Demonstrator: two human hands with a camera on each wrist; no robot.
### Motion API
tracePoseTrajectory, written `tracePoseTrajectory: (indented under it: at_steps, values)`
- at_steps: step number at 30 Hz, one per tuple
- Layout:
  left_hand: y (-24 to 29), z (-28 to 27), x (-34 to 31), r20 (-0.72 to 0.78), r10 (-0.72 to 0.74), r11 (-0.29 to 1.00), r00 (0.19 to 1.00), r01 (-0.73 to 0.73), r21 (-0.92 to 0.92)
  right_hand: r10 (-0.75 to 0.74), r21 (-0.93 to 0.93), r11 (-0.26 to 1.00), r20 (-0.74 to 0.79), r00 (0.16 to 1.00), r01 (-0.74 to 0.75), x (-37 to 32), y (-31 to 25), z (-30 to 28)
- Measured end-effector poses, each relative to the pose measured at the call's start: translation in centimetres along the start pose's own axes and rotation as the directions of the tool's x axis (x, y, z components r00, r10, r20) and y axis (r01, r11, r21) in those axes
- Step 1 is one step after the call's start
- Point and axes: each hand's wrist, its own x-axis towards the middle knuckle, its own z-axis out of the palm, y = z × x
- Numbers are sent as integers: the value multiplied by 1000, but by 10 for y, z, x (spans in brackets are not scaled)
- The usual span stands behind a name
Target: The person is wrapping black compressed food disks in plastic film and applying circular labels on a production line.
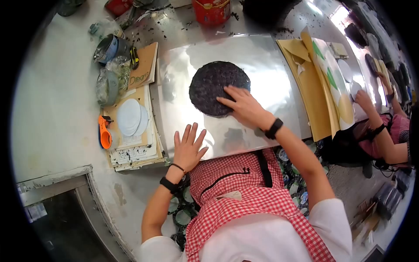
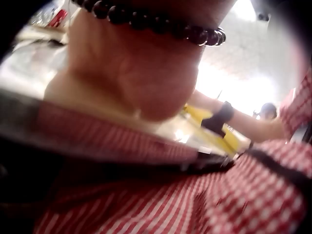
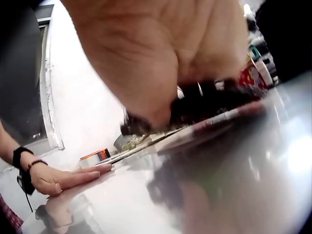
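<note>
The left hand (image 1: 187, 153) lies open, fingers spread, at the near edge of the shiny metal sheet (image 1: 174, 105); its flat palm seems a good brace. The right hand (image 1: 249, 108), also open, rests its fingertips on the rough, dark round disc (image 1: 211, 85) lying on that sheet. Light, even pressure, worked out to the rim with flat fingers, should level it without tearing or sliding it. Farther off, to the left, stand a grey-green round container (image 1: 108, 88) and a dark grey one, then a red bucket (image 1: 211, 14); I cannot tell their contents.
</note>
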Motion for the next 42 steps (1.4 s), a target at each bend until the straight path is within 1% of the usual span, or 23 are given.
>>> tracePoseTrajectory:
  at_steps: [5, 7, 12, 17, 19, 21, 23, 24, 26, 27, 28, 30, 31, 32, 33, 35, 36, 37, 38, 39, 40, 41, 42]
  values:
    - [-27, -6, -12, 19, 88, 978, 996, -83, -193, 30, 18, 999, 275, 961, -36, -9, -3, 19]
    - [-43, -14, -21, 8, 135, 901, 991, -120, -417, 24, -21, 1000, 284, 959, -18, -15, -3, 24]
    - [-39, 0, -18, -253, 28, 886, 967, -141, -442, 37, -34, 999, 235, 971, -30, -21, -6, 28]
    - [-49, -10, -10, -328, 40, 795, 944, -229, -561, 25, 60, 997, 218, 976, -39, -19, -1, 23]
    - [-44, -23, -5, -11, -9, 883, 1000, 3, -469, -9, 72, 997, 204, 979, -6, -16, -1, 20]
    - [-39, -32, 7, -31, 25, 852, 999, -37, -522, -35, 83, 996, 184, 982, 20, -12, 0, 17]
    - [-43, -41, 23, 71, 222, 960, 972, -205, -192, -47, 351, 935, 282, 958, -57, -11, 1, 10]
    - [-41, -55, 35, 77, 148, 977, 986, -134, -166, -1, 386, 915, 283, 959, -113, -9, -3, 1]
    - [-44, -63, 65, -266, 28, 990, 964, -64, -126, 4, 459, 866, 392, 920, -199, -3, 0, -19]
    - [-40, -65, 75, -454, -45, 991, 890, -18, -133, -15, 528, 800, 493, 870, -285, 0, 1, -23]
    - [-30, -67, 80, -453, -44, 991, 891, -18, -132, -43, 530, 805, 503, 863, -269, 2, 7, -21]
    - [1, -71, 98, -695, -221, 973, 684, 103, -207, -65, 544, 786, 544, 836, -293, 12, 25, -16]
    - [23, -69, 97, -600, -366, 911, 711, 141, -388, -86, 555, 767, 585, 806, -321, 17, 33, -13]
    - [39, -57, 97, -462, -438, 787, 771, 80, -612, -103, 588, 766, 511, 853, -260, 21, 38, -7]
    - [44, -37, 105, -387, -365, 765, 847, 36, -642, -101, 590, 764, 510, 854, -262, 32, 37, -11]
    - [60, -13, 119, -509, -227, 963, 830, 113, -246, -36, 381, 863, 700, 713, -331, 56, 31, -23]
    - [60, -1, 123, -504, -226, 962, 834, 109, -251, -61, 460, 846, 584, 809, -269, 52, 34, -13]
    - [59, 7, 127, -456, -277, 953, 845, 182, -243, 18, 271, 947, 491, 871, -172, 51, 20, -19]
    - [58, 13, 134, -414, -330, 939, 848, 253, -231, 45, 101, 993, 210, 977, -68, 44, 10, -26]
    - [57, 16, 137, -418, -331, 939, 846, 251, -235, 3, -96, 995, -88, 996, -11, 36, -2, -31]
    - [57, 18, 135, -413, -344, 936, 843, 272, -223, 180, 36, 983, -26, 983, -179, 25, -12, -41]
    - [57, 19, 135, -412, -362, 931, 836, 299, -212, 170, 37, 985, -24, 985, -169, 15, -18, -40]
    - [58, 19, 135, -425, -373, 926, 825, 304, -223, 314, -110, 942, -52, 948, -318, 4, -22, -31]
